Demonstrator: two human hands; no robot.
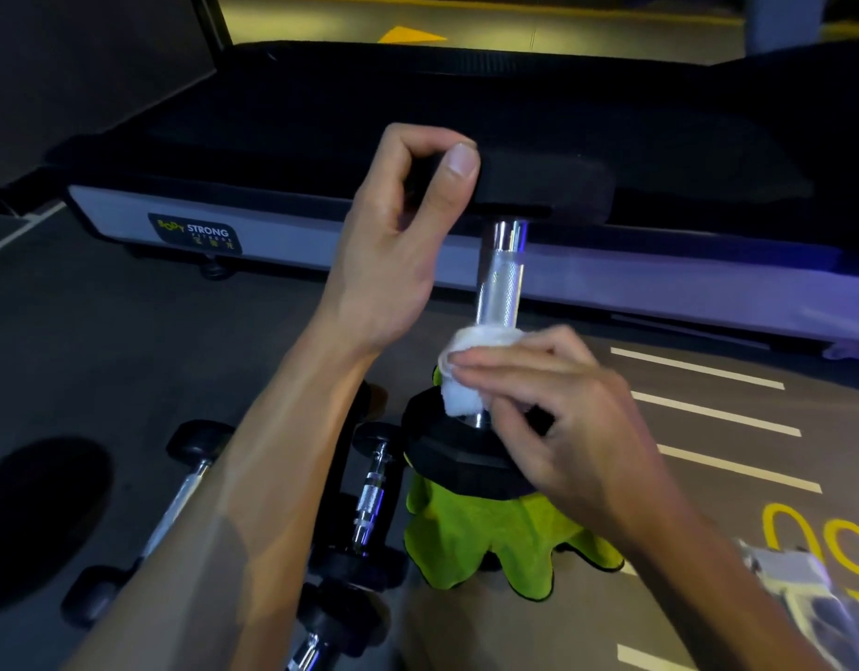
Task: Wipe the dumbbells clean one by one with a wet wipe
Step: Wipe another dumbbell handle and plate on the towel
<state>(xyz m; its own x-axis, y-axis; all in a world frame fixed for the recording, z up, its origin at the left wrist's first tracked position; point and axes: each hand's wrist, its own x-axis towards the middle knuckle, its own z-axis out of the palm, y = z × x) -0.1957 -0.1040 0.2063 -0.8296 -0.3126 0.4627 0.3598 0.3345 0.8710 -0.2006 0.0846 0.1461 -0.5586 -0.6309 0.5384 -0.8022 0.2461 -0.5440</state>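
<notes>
A dumbbell stands upright on end, its chrome knurled handle (504, 273) vertical between two black heads. My left hand (398, 234) grips the edge of the top head (539, 181) and steadies it. My right hand (558, 409) presses a white wet wipe (466, 370) around the lower part of the handle, just above the bottom head (447, 452). The bottom head rests on a lime-green cloth (476, 540) on the floor.
Other dumbbells lie on the floor at the lower left: one with a long chrome bar (176, 510), another with a short handle (369, 501). A treadmill (282, 230) runs across behind. A clear plastic packet (795, 588) lies at the lower right.
</notes>
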